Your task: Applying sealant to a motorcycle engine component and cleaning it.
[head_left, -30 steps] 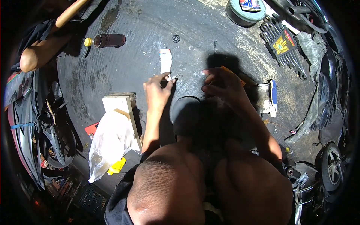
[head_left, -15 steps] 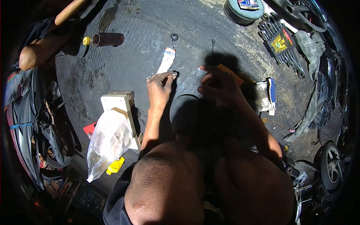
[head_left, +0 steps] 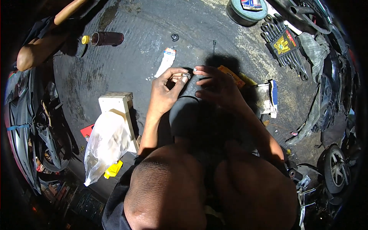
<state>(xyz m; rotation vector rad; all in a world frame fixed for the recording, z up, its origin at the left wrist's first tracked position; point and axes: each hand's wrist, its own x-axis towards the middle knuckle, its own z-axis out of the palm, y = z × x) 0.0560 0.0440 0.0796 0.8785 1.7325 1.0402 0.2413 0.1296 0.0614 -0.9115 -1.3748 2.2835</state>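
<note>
Between thumb and fingers, my left hand (head_left: 163, 94) pinches a small shiny metal part (head_left: 186, 76), too small to name more exactly. Close by on its right is my right hand (head_left: 222, 86), mostly in shadow, its fingers apart and a whitish spot at the index fingertip. Just beyond the left hand, a white flattened tube (head_left: 166, 62) with orange and blue markings lies on the dark floor. A small black round part (head_left: 174, 37) sits farther off, and a thin dark rod (head_left: 214, 46) lies to its right. Partly behind my right hand is an orange packet (head_left: 232, 76).
A white-and-blue carton (head_left: 265, 99) lies right. Farther are a wrench set (head_left: 283, 46), a round tin (head_left: 247, 15) and a cloth (head_left: 315, 50). At left are a dark bottle (head_left: 107, 38), a wooden stool (head_left: 115, 100) under a plastic bag (head_left: 107, 142), and another person's arm (head_left: 42, 48).
My left hand has lifted and moved right with the small metal part, away from the tube. My right hand has shifted slightly left, so the fingertips of both hands are closer together.
</note>
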